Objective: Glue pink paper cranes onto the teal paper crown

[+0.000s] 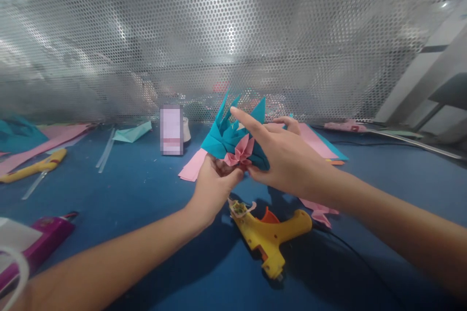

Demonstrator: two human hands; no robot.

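Observation:
Held up over the table is a teal folded-paper piece (221, 144) with several pointed tips standing upward. A small pink paper flower (241, 151) sits against its front. My left hand (215, 182) grips the piece from below, with the thumb under the flower. On the right side my right hand (282, 150) holds it too. Its thumb lies near the flower's base, and its index finger reaches across toward the upper tips. Part of the piece is hidden behind this hand. Just below both hands, a yellow glue gun (272, 233) lies on the table.
Pink paper sheets (192, 165) lie behind my hands on the blue table (131, 194). A phone (171, 130) stands upright near the perforated metal screen (233, 24). At left are a yellow tool (36, 166), clear sticks (105, 149) and a purple box (51, 235). A pink folded piece (321, 212) lies at right.

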